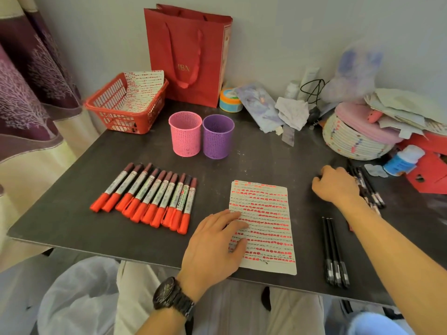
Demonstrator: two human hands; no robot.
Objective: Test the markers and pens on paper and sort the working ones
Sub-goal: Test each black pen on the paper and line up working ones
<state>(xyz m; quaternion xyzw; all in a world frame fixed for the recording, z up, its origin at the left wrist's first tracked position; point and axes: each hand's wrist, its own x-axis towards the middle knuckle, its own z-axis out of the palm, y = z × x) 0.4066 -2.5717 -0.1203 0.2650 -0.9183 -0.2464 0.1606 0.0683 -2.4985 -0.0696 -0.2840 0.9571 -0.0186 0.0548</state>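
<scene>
The paper (pixel 268 228) is pressed flat at the near edge of the worktop (pixel 242 165) by the left hand (pixel 215 243), its grip spread. The right hand (pixel 336 183) is laid over the black pens (pixel 370 189) at far right, whose long axes run near-to-far. Its grip is curled, but the fingertips are hidden, so whether a pen is clamped cannot be told. The red markers (pixel 150 194) are ranked well left.

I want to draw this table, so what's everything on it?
Markers: about ten, red caps, row at left.
Pink cup: one, pink, middle back.
Purple cup: one, purple, right of pink cup.
Basket: one, red, back left.
Bag: one, red, against wall.
Paper: one, white with red marks, front middle.
Pens: three, black, front right.
Other pens: count unclear, black, far right.
Left hand: flat on paper.
Right hand: fingers curled, at other pens.
</scene>
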